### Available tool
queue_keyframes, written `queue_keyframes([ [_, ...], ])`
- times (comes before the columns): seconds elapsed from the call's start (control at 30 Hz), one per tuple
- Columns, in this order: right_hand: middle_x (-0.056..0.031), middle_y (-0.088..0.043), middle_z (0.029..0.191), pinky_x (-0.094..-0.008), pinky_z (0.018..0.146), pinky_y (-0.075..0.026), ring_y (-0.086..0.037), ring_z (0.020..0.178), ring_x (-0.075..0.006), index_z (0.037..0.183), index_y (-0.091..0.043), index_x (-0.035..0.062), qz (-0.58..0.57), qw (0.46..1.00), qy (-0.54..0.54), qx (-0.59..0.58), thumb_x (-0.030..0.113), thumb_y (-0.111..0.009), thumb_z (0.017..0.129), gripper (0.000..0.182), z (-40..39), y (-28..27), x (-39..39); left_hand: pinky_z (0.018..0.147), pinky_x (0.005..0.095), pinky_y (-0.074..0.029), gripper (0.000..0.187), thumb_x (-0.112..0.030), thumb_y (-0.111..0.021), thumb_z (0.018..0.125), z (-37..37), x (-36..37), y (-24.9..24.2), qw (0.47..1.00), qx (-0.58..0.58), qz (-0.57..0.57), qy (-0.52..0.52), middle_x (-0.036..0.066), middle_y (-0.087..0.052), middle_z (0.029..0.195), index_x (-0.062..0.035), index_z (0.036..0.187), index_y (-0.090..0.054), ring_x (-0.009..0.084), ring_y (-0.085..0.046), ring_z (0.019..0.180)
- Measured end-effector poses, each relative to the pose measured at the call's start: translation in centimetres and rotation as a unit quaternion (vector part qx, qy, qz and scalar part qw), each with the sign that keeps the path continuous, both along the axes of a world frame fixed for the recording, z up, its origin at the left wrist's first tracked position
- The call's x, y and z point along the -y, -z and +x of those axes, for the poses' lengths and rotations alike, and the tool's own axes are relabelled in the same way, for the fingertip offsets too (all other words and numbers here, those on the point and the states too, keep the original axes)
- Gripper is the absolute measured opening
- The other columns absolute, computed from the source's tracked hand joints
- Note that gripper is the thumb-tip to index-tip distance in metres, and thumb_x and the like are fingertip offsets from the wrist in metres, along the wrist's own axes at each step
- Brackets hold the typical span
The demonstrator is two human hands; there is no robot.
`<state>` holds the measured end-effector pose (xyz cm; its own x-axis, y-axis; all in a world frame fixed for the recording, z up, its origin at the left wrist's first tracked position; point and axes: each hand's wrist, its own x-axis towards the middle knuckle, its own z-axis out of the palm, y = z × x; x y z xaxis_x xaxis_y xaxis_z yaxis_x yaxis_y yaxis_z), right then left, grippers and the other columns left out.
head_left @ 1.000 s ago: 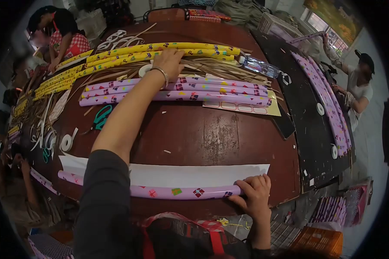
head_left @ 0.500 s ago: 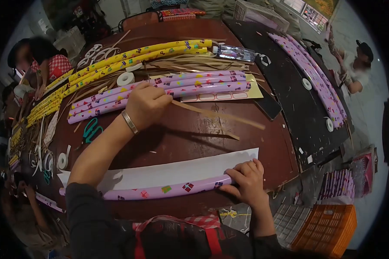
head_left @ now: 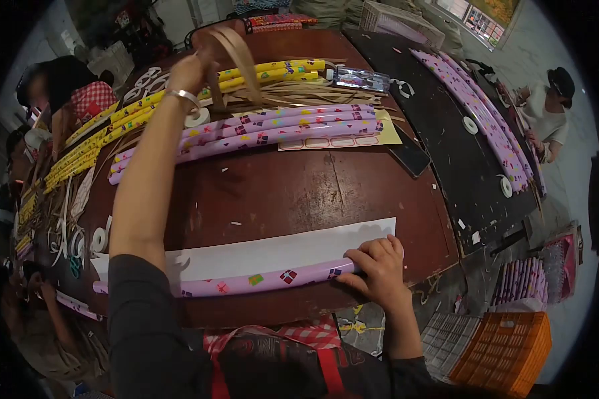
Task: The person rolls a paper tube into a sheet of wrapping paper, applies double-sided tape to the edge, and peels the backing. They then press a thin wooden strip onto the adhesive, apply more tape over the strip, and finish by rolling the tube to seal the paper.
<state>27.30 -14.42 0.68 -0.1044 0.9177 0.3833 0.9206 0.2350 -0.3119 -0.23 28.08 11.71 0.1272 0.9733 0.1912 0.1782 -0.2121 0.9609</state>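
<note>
My left hand (head_left: 192,72) is raised over the far side of the table, closed on a long brown paper strip (head_left: 241,56) that loops and is blurred by motion. At the near edge, my right hand (head_left: 379,267) grips the right end of a purple wrapping paper roll (head_left: 236,284) with gift-box prints. Part of that sheet lies unrolled behind it, white side up (head_left: 299,241). Beyond it lies a stack of finished-looking purple rolls (head_left: 279,130). Yellow printed rolls (head_left: 273,72) lie behind, with more brown strips (head_left: 299,93) between.
White tape rolls (head_left: 100,239) sit at the left. A phone (head_left: 411,158) and a clear bottle (head_left: 359,78) lie at the right. More purple rolls (head_left: 469,110) rest on the black table. An orange crate (head_left: 512,346) stands at lower right. Other people work at both sides.
My left hand has moved up and away from the purple stack toward the yellow rolls, carrying the brown strip, which swings up. My right hand stays on the roll's end.
</note>
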Motion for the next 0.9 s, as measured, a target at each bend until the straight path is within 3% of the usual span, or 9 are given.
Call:
queue_keyframes([
  [0.1,-0.0039,-0.062,0.091,-0.0548,0.097,-0.038,-0.059,0.091,-0.0249,0.099,-0.072,0.0148,0.014,1.000,-0.001,-0.003,0.051,-0.078,0.072,0.046,-0.1,0.1,0.1,0.051,0.0338,-0.046,0.054,-0.052,-0.064,0.092,-6.3,-2.2,-5.6,0.947,0.136,-0.075,-0.281,0.007,-0.071,0.089,0.0010,0.102,-0.069,0.0175,-0.065,0.068],
  [0.13,-0.0039,-0.062,0.091,-0.0548,0.097,-0.038,-0.059,0.091,-0.0249,0.099,-0.072,0.0148,0.018,1.000,-0.004,-0.003,0.051,-0.078,0.072,0.046,0.0,0.1,0.1,0.049,0.0340,-0.044,0.063,-0.059,-0.066,0.088,-12.3,-7.1,-4.5,0.932,0.077,-0.039,-0.353,0.011,-0.070,0.089,0.0021,0.102,-0.069,0.0178,-0.062,0.065],
  [0.2,-0.0038,-0.061,0.090,-0.0549,0.096,-0.038,-0.059,0.090,-0.0251,0.098,-0.072,0.0145,0.028,1.000,-0.005,-0.003,0.051,-0.077,0.072,0.045,0.0,0.3,0.0,0.044,0.0333,-0.041,0.067,-0.062,-0.064,0.087,-18.6,-5.1,-7.0,0.895,-0.129,-0.109,-0.412,0.013,-0.069,0.087,0.0035,0.103,-0.068,0.0167,-0.055,0.051],
  [0.3,-0.0036,-0.061,0.089,-0.0550,0.096,-0.038,-0.058,0.089,-0.0249,0.097,-0.072,0.0143,0.040,0.999,-0.007,-0.005,0.051,-0.077,0.072,0.045,-0.1,0.5,0.0,0.047,0.0323,-0.040,0.065,-0.060,-0.063,0.089,-30.6,-7.5,-6.7,0.867,0.019,-0.082,-0.490,0.012,-0.068,0.088,0.0023,0.107,-0.067,0.0153,-0.050,0.051],
  [0.43,-0.0032,-0.060,0.089,-0.0550,0.096,-0.038,-0.058,0.088,-0.0243,0.096,-0.071,0.0142,0.042,0.999,-0.006,-0.004,0.052,-0.076,0.073,0.045,-0.1,0.5,0.0,0.057,0.0320,-0.042,0.059,-0.054,-0.063,0.090,-42.2,-5.0,-9.1,0.813,0.026,0.000,-0.581,0.012,-0.068,0.095,0.0006,0.112,-0.066,0.0156,-0.054,0.063],
  [0.57,-0.0027,-0.060,0.088,-0.0546,0.095,-0.038,-0.058,0.088,-0.0237,0.096,-0.071,0.0144,0.031,1.000,-0.003,-0.001,0.053,-0.076,0.073,0.045,-0.1,0.4,0.0,0.066,0.0317,-0.045,0.054,-0.049,-0.064,0.092,-47.6,0.1,-17.2,0.738,-0.031,0.222,-0.637,0.011,-0.068,0.102,-0.0010,0.116,-0.064,0.0159,-0.057,0.076],
  [0.73,-0.0026,-0.060,0.088,-0.0538,0.095,-0.038,-0.058,0.087,-0.0237,0.096,-0.071,0.0145,0.024,1.000,-0.002,-0.004,0.053,-0.076,0.073,0.046,-0.1,0.3,-0.1,0.079,0.0313,-0.048,0.049,-0.043,-0.065,0.094,-32.3,7.1,-23.8,0.736,-0.141,0.464,-0.472,0.010,-0.067,0.110,-0.0031,0.122,-0.062,0.0163,-0.062,0.092],
  [0.87,-0.0030,-0.060,0.087,-0.0535,0.095,-0.038,-0.058,0.088,-0.0239,0.097,-0.071,0.0140,0.029,1.000,-0.001,-0.003,0.053,-0.076,0.072,0.047,-0.1,0.2,-0.2,0.088,0.0310,-0.050,0.046,-0.038,-0.065,0.095,-13.2,15.0,-15.5,0.859,-0.238,0.410,-0.194,0.010,-0.067,0.116,-0.0048,0.127,-0.061,0.0165,-0.065,0.105],
  [0.9,-0.0032,-0.060,0.087,-0.0535,0.096,-0.038,-0.058,0.088,-0.0239,0.097,-0.072,0.0138,0.033,0.999,-0.003,-0.003,0.053,-0.076,0.072,0.047,-0.1,0.2,-0.2,0.082,0.0303,-0.049,0.040,-0.032,-0.067,0.093,-9.9,17.7,-12.5,0.886,-0.278,0.362,-0.080,0.008,-0.066,0.106,-0.0047,0.121,-0.061,0.0149,-0.063,0.095],
])
